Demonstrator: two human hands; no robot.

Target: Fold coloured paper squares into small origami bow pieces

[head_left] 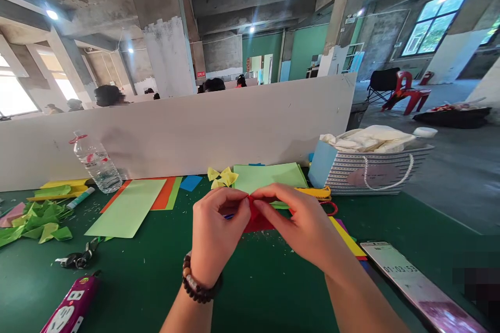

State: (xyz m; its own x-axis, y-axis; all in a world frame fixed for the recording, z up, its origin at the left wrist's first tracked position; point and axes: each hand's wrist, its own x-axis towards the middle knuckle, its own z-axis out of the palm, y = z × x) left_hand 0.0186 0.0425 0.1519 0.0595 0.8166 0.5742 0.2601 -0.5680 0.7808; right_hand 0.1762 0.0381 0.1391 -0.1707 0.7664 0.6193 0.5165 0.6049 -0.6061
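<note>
Both hands meet mid-table over the green table. Left hand and right hand each pinch the same small red paper piece, fingertips close together at its top edge; paper held just above the tabletop, near centre. Beaded bracelet on left wrist. Just beyond the hands: yellow paper bow and light green sheet. Left: larger green sheet over orange ones, water bottle, green paper scraps, glue stick. Near left: keys, pink power strip. Right: striped bag; phone near right. White partition at far edge.
</note>
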